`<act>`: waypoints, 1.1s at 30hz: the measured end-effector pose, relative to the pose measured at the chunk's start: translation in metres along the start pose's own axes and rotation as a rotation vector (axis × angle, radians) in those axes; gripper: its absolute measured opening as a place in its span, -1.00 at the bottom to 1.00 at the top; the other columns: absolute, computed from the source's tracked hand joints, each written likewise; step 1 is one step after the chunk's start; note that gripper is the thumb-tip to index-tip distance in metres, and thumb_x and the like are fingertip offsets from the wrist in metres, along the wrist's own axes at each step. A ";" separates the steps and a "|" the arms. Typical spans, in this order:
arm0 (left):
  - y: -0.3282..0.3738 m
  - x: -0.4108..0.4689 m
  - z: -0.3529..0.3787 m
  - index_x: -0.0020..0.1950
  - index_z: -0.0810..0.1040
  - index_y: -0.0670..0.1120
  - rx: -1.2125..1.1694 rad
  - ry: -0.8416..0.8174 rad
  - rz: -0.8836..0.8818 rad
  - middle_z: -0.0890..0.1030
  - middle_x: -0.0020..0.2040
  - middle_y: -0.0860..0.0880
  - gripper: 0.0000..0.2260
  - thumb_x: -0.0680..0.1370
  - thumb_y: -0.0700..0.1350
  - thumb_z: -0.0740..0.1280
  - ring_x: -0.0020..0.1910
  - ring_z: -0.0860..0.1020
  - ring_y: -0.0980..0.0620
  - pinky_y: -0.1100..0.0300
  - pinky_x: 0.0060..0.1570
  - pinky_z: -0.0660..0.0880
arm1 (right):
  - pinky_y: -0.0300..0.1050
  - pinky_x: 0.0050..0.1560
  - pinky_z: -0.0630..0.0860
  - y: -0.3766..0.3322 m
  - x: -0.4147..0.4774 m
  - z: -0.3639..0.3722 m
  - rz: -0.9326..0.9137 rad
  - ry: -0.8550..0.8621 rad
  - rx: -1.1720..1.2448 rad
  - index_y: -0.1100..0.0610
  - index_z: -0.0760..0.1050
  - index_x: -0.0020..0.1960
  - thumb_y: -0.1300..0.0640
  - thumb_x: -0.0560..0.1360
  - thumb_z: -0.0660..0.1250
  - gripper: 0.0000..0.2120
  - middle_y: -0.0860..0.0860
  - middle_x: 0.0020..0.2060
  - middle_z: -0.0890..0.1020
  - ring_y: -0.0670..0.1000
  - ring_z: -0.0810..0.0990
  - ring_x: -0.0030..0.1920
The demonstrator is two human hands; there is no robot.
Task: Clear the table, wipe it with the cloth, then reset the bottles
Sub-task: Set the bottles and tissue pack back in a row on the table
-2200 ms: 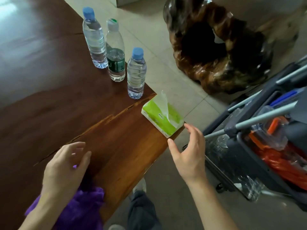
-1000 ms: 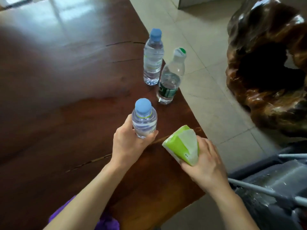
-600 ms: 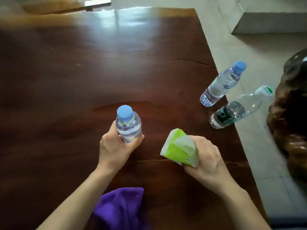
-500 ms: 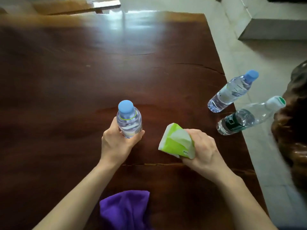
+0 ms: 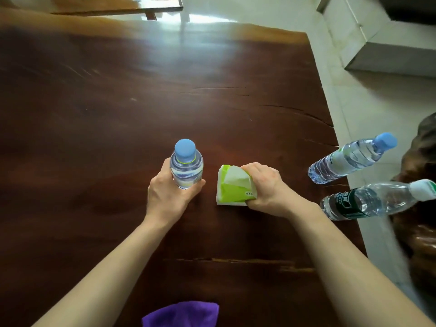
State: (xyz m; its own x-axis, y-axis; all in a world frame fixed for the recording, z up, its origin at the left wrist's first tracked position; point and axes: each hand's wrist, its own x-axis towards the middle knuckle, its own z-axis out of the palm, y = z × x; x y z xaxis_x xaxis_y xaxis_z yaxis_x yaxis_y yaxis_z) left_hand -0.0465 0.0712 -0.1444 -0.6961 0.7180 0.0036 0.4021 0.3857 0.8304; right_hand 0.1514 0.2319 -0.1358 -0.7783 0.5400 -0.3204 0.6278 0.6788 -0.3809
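My left hand (image 5: pixel 168 195) grips a small blue-capped water bottle (image 5: pixel 186 165) upright near the middle of the dark wooden table (image 5: pixel 94 109). Just to its right, my right hand (image 5: pixel 265 187) holds a green and white tissue pack (image 5: pixel 233 187), whose lower edge looks down on the wood. Two more bottles stand at the table's right edge: a blue-capped bottle (image 5: pixel 349 159) and a green-labelled bottle with a white cap (image 5: pixel 368 200). A purple cloth (image 5: pixel 181 313) lies at the near edge between my forearms.
Pale tiled floor (image 5: pixel 368 109) runs along the table's right side. A glossy brown carved wooden piece (image 5: pixel 422 208) stands on the floor beside the two bottles. A grey step or plinth (image 5: pixel 389 55) is at the far right. Another wooden surface (image 5: pixel 113 5) lies beyond the far edge.
Both hands picked up their items from the right edge and carried them left toward the table's middle. The view swung left, and the cleaning cart is out of sight.
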 end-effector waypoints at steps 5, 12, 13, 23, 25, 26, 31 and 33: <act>-0.005 0.001 0.001 0.22 0.49 0.02 -0.025 -0.035 -0.005 0.68 0.04 0.09 -0.43 0.30 0.08 0.61 0.01 0.66 0.02 0.00 0.04 0.58 | -0.05 0.40 0.29 0.003 0.004 -0.006 -0.021 -0.047 0.005 0.04 0.31 0.47 0.06 0.29 0.54 -0.20 0.01 0.34 0.45 0.10 0.39 0.37; -0.011 -0.017 -0.019 0.42 0.38 0.01 0.000 -0.120 -0.010 0.55 0.29 0.06 -0.26 0.33 0.06 0.62 0.24 0.55 0.06 0.05 0.26 0.50 | 0.04 0.55 0.17 0.000 -0.035 -0.018 -0.014 0.070 -0.026 0.05 0.07 0.63 -0.24 0.27 0.58 0.12 0.07 0.53 0.28 0.09 0.21 0.54; -0.011 -0.025 -0.024 0.42 0.39 -0.01 0.024 -0.079 0.009 0.54 0.30 0.04 -0.29 0.35 0.08 0.59 0.25 0.53 0.06 0.04 0.27 0.49 | 0.08 0.54 0.21 -0.003 -0.046 -0.018 -0.006 0.116 -0.022 0.06 0.10 0.62 -0.26 0.29 0.56 0.08 0.07 0.52 0.30 0.09 0.24 0.53; 0.021 -0.088 -0.014 0.14 0.61 -0.18 0.098 -0.110 0.462 0.62 0.08 -0.05 -0.70 0.52 -0.02 0.36 0.09 0.58 0.00 0.27 0.26 0.41 | -0.16 0.22 0.54 -0.016 -0.162 0.020 0.281 0.666 0.250 0.07 0.57 0.25 0.03 0.52 0.43 -0.68 -0.05 0.11 0.64 -0.08 0.59 0.16; 0.041 -0.086 0.005 0.11 0.61 -0.16 0.046 -0.187 0.468 0.63 0.03 -0.01 -0.74 0.52 -0.03 0.37 0.03 0.60 0.05 0.26 0.17 0.46 | -0.25 0.05 0.59 -0.010 -0.178 0.025 0.397 0.753 0.312 0.04 0.61 0.15 0.04 0.53 0.42 -0.78 -0.08 0.02 0.67 -0.12 0.62 0.06; 0.051 -0.084 0.016 0.10 0.61 -0.14 0.023 -0.218 0.462 0.63 0.00 0.02 -0.77 0.51 -0.04 0.38 -0.01 0.61 0.08 0.28 0.12 0.47 | -0.30 -0.04 0.60 -0.004 -0.184 0.027 0.454 0.788 0.335 0.04 0.62 0.11 0.05 0.53 0.42 -0.83 -0.08 -0.01 0.68 -0.13 0.63 0.01; 0.103 -0.064 0.079 0.11 0.58 -0.10 -0.037 -0.309 0.470 0.63 -0.05 0.05 -0.78 0.50 -0.13 0.48 -0.08 0.62 0.14 0.23 -0.05 0.56 | -0.60 -0.05 0.38 0.037 -0.203 0.029 0.657 0.928 0.406 0.05 0.60 0.06 0.11 0.49 0.48 -0.84 -0.06 -0.06 0.68 -0.10 0.63 -0.08; 0.123 -0.054 0.107 0.13 0.57 -0.11 -0.058 -0.338 0.462 0.62 -0.03 0.03 -0.73 0.47 -0.18 0.51 -0.04 0.61 0.12 0.13 -0.06 0.58 | -0.51 0.08 0.42 0.055 -0.204 0.027 0.699 0.961 0.481 0.04 0.53 0.17 0.04 0.46 0.50 -0.68 -0.06 0.04 0.65 -0.11 0.61 0.02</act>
State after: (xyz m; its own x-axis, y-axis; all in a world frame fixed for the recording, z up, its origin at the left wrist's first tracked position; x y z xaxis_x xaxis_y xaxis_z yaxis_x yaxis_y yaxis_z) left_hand 0.1042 0.1414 -0.1024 -0.2229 0.9535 0.2029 0.5797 -0.0377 0.8140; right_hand 0.3447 0.1453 -0.1146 0.1470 0.9844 0.0971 0.6893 -0.0315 -0.7238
